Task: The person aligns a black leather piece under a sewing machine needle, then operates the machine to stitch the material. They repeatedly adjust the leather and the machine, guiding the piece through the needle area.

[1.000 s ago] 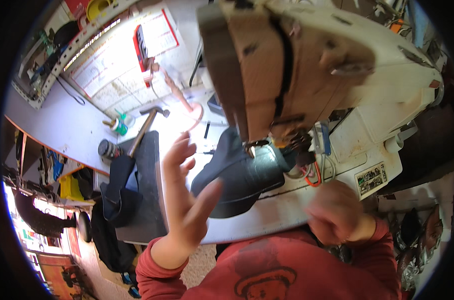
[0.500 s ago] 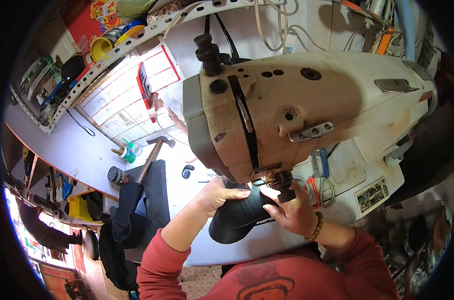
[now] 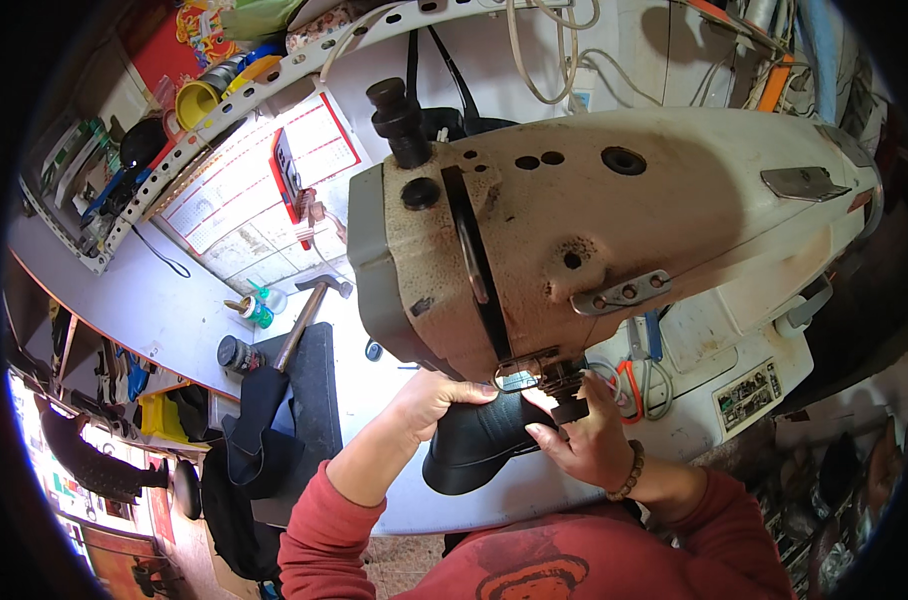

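“Head view: black shoe, low centre, directly below the nose of a sewing machine and between two bare hands. Which way from each hand?”

“From the left hand, toward 4 o'clock; from the right hand, toward 9 o'clock — touching in both cases.”

“And the long axis?”

“Slanted: rounded end toward 7 or 8 o'clock, opposite end toward 1 or 2 o'clock, tucked beneath the machine and partly hidden. Resting on the white worktable or raised above it: impossible to tell.”

“Nearer hand to the machine's dark lower knob?”

“Right — just beside, with fingers partly screened behind it. Left, by contrast, farther out, at the 10 o'clock side of the shoe.”

“Pose of each?”

“Left: closed on the shoe's edge, with thumb flat on top toward 3 o'clock and remaining fingers out of sight; forearm from 7 o'clock. Right: gripping the opposite side, with thumb laid inward toward 10 o'clock; forearm from 4 o'clock, beaded bracelet at the wrist.”

“Surroundings?”

“Well apart from the shoe: hammer toward 10 o'clock, dark mat toward 9 o'clock.”
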`<state>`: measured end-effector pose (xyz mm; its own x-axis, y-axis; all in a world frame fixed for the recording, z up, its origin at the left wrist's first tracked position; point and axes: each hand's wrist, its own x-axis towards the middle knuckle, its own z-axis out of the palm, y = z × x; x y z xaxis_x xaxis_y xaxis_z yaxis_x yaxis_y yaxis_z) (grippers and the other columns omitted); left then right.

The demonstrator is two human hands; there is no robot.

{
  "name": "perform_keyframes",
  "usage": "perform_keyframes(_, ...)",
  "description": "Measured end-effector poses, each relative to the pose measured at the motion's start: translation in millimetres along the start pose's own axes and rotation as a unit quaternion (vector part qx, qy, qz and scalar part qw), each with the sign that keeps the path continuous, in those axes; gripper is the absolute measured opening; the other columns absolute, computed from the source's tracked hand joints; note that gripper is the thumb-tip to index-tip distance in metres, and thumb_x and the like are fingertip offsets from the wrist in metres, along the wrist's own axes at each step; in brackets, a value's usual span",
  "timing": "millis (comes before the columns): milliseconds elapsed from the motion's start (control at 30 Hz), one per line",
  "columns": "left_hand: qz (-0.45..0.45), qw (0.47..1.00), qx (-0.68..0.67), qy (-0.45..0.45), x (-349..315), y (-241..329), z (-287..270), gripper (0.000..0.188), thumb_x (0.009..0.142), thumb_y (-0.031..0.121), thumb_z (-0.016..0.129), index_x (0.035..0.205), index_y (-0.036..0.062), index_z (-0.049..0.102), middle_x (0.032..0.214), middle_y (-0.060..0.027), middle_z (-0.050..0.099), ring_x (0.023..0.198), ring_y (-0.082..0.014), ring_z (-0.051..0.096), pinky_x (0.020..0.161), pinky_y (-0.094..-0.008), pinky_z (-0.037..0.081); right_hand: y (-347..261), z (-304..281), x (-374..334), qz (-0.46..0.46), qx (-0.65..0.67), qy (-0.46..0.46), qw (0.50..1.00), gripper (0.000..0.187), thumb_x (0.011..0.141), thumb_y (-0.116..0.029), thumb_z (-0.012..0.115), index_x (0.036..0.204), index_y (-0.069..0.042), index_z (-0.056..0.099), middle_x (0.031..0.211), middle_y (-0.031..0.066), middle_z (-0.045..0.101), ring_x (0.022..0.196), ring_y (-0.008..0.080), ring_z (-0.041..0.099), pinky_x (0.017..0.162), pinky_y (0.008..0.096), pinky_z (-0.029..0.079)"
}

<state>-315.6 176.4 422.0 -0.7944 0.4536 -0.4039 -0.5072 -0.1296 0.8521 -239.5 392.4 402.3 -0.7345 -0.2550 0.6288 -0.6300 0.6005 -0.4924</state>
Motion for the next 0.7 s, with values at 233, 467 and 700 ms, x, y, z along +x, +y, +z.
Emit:
perform_keyframes(233, 0.036, 0.999, -0.024, -0.016, -2, 0, 5, 0.036, 0.072, -0.008, 0.071, 0.106, -0.0028, 0.064, 0.101, -0.0105, 0.067, 0.089, -0.0201, 0.064, 0.082, -0.0324, 0.052, 2, 2, 0, 0.005, 0.014, 0.0, 1.0, 0.037, 0.075, -0.016, 0.07, 0.11, -0.006, 0.061, 0.113, 0.0153, 0.057, 0.098, 0.0346, 0.054, 0.086, 0.0446, 0.043)
perform_keyframes(467, -0.003, 1.0, 0.005, 0.008, 0, 1, 2, 0.037, 0.072, -0.009, 0.069, 0.108, -0.0021, 0.064, 0.103, -0.0093, 0.067, 0.093, -0.0201, 0.064, 0.085, -0.0321, 0.051, -1, -60, 3, -0.1, -0.025, 0.069, 0.992, 0.046, 0.075, -0.012, 0.068, 0.119, -0.003, 0.058, 0.12, 0.0173, 0.055, 0.099, 0.0343, 0.057, 0.082, 0.0473, 0.046)
perform_keyframes(700, 0.046, 0.998, -0.001, -0.042, 8, -5, 0, 0.035, 0.074, -0.006, 0.069, 0.108, -0.0021, 0.065, 0.104, -0.0092, 0.067, 0.093, -0.0188, 0.063, 0.085, -0.0301, 0.05, 85, -286, 14, 0.032, -0.345, 0.386, 0.855, 0.042, 0.098, -0.022, 0.045, 0.133, 0.001, 0.046, 0.139, 0.0144, 0.045, 0.128, 0.0243, 0.043, 0.106, 0.0331, 0.032)
